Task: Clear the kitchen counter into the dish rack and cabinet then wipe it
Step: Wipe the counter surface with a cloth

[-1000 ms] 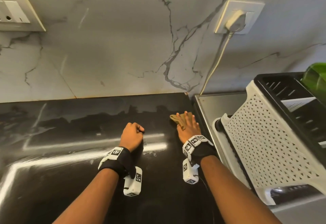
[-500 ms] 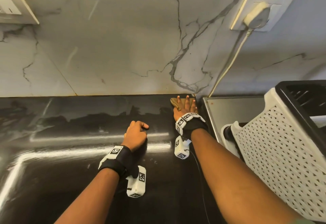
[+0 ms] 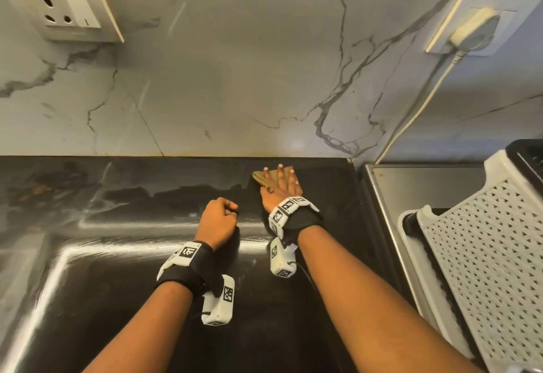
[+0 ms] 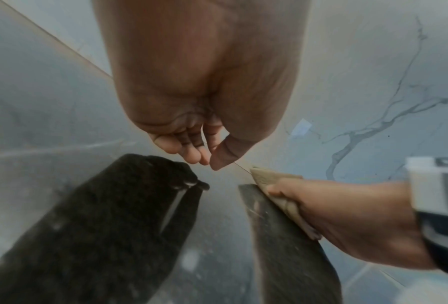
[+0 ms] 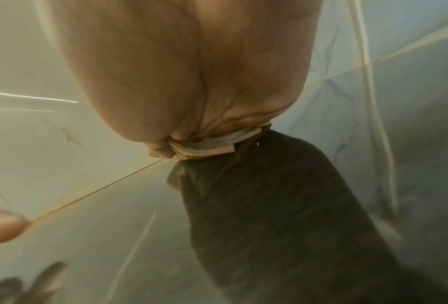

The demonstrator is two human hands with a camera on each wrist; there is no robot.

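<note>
A folded tan cloth [image 3: 260, 178] lies on the black glossy counter [image 3: 117, 255] close to the marble backsplash. My right hand [image 3: 279, 183] presses flat on the cloth with straight, spread fingers. In the left wrist view the cloth [image 4: 267, 178] shows under that hand [image 4: 347, 216]. The right wrist view shows the cloth's folded edge [image 5: 207, 146] beneath the palm. My left hand [image 3: 219, 220] rests on the counter as a fist to the left of the cloth, holding nothing; its fingers [image 4: 189, 148] are curled in.
A white perforated dish rack [image 3: 484, 255] with a black top stands at the right on a steel drainboard [image 3: 411, 184]. A plug and white cord [image 3: 423, 93] hang down the wall near the counter's right corner. A wall socket [image 3: 64, 8] sits at upper left.
My right hand has slid the cloth away from me to the back edge of the counter by the wall. The left fist has stayed in place.
</note>
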